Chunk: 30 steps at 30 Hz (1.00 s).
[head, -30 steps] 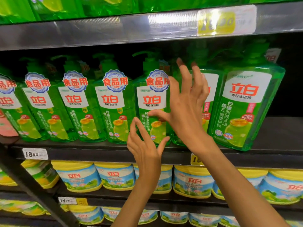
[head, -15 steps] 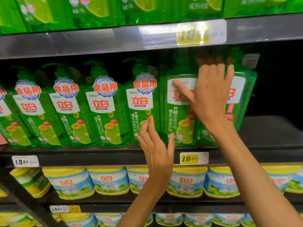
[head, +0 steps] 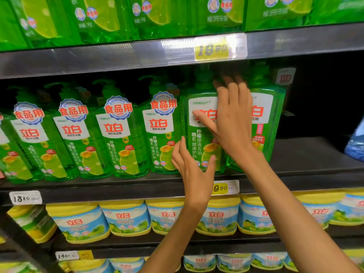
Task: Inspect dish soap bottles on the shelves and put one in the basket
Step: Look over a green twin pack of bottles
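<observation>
A row of green dish soap bottles with white and red labels stands on the middle shelf [head: 122,185]. My right hand [head: 232,119] lies flat with straight fingers across the fronts of two bottles at the row's right end, the left one [head: 198,138] and the right one [head: 265,123]. Its thumb crosses the left bottle's label. My left hand [head: 192,168] is raised with straight fingers at the lower left corner of that same bottle, touching or nearly touching it. No basket is in view.
More green refill packs [head: 110,18] fill the top shelf. Yellow-lidded tubs [head: 126,217] line the shelf below. Price tags [head: 213,49] sit on the shelf edges. The middle shelf is dark and bare to the right of the bottles; something blue [head: 355,144] shows at the right edge.
My right hand moved from the gap between the two rightmost bottles onto their fronts and now lies flat there. My left hand rose to the lower edge of the left bottle.
</observation>
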Motion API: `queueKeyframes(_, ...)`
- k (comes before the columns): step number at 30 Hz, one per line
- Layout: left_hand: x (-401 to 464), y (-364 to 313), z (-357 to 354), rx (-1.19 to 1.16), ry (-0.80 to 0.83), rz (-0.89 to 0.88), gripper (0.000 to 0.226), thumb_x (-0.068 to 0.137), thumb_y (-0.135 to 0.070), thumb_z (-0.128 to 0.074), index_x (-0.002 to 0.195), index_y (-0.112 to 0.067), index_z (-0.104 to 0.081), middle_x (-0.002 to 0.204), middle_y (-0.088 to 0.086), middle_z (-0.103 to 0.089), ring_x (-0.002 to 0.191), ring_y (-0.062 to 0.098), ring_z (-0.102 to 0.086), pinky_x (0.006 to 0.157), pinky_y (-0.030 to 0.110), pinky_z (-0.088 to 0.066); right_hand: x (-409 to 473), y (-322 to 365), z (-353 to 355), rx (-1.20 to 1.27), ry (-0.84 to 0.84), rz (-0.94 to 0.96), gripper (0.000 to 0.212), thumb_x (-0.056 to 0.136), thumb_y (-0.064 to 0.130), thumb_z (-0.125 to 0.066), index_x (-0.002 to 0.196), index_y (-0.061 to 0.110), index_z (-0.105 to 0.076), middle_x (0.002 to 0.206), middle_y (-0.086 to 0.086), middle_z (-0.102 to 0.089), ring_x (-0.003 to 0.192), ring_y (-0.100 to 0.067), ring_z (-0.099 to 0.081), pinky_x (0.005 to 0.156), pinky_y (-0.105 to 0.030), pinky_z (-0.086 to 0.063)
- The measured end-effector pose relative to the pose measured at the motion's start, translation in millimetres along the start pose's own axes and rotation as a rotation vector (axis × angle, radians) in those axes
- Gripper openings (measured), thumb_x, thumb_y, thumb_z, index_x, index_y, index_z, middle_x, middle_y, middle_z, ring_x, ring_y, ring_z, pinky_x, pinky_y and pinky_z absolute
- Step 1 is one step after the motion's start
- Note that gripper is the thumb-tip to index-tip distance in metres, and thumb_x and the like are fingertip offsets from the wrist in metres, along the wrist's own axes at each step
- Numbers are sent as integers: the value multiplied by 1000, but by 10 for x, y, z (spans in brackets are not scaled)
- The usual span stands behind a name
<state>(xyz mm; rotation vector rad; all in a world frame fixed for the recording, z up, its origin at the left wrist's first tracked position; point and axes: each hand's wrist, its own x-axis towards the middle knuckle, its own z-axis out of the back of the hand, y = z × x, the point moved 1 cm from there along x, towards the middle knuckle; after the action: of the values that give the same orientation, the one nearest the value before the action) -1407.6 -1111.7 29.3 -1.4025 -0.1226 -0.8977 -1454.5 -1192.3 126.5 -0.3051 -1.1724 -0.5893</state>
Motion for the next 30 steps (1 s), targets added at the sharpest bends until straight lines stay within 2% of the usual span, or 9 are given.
queueKeyframes(7,-79,0,14,-92,-77,7,73,82,-11,-73,142,-12,-31,140,4,-28,132,18,-28,108,23,-27,-120,-91,57,525,76,-91,63,87,30,-71,133,-4,-44,146,-22,-37,138,-26,-30,115,-26,-21)
queueKeyframes(12,-47,15,17,-156,-74,52,72,80,-22,-75,137,-22,-32,130,-2,-31,115,7,-34,95,7,-30,-85,-215,141,622,98,-119,57,87,22,-71,131,-3,-46,144,-20,-35,133,-12,-29,108,-7,-20)
queueKeyframes(14,-15,6,-2,-144,-7,98,84,79,-33,-74,145,-24,-24,137,-7,-24,120,4,-29,102,18,-32,-76,-277,193,634,118,-101,55,87,21,-71,132,-1,-47,144,-18,-36,130,-7,-28,106,-4,-20)
queueKeyframes(17,-20,-6,-66,0,12,111,92,76,-47,-71,149,-23,-20,144,-5,-23,113,-4,-12,105,28,-23,-151,-347,267,608,122,-74,57,88,27,-69,135,4,-48,142,-13,-41,130,-6,-31,109,-9,-21)
queueKeyframes(19,-48,-11,-104,29,-46,117,92,72,-50,-73,145,-21,-25,140,-3,-28,110,-3,-13,106,33,-24,-281,-463,302,469,-57,-78,58,88,33,-68,133,2,-50,140,-7,-42,132,-14,-35,111,-21,-24)
queueKeyframes(21,-67,-43,-149,-30,-62,136,94,67,-54,-72,143,-21,-26,133,-9,-27,116,-2,-17,107,33,-26,-441,-694,279,374,-241,-224,65,86,38,-71,133,1,-47,141,-8,-40,133,-21,-35,112,-30,-25)
queueKeyframes(23,-80,-87,-195,-130,-43,180,98,63,-60,-65,144,-25,-23,131,-18,-20,120,-6,-20,106,28,-27,-535,-926,206,527,-141,-479,89,78,46,-75,142,2,-33,143,-10,-36,133,-19,-36,114,-36,-29)
queueKeyframes(26,-62,-75,-204,-157,-23,231,101,55,-69,-61,141,-40,-17,131,-21,-23,121,-8,-20,101,22,-23,-569,-1146,61,899,208,-728,97,59,59,-75,139,21,-35,122,19,-49,104,10,-54,96,-23,-44)
queueKeyframes(30,80,-37,-127,-137,52,257,102,46,-71,-68,133,-42,-22,138,-10,-32,127,1,-28,104,34,-36,-560,-1359,-53,954,224,-692,56,57,65,-77,101,40,-53,99,18,-66,89,11,-63,70,-9,-48)
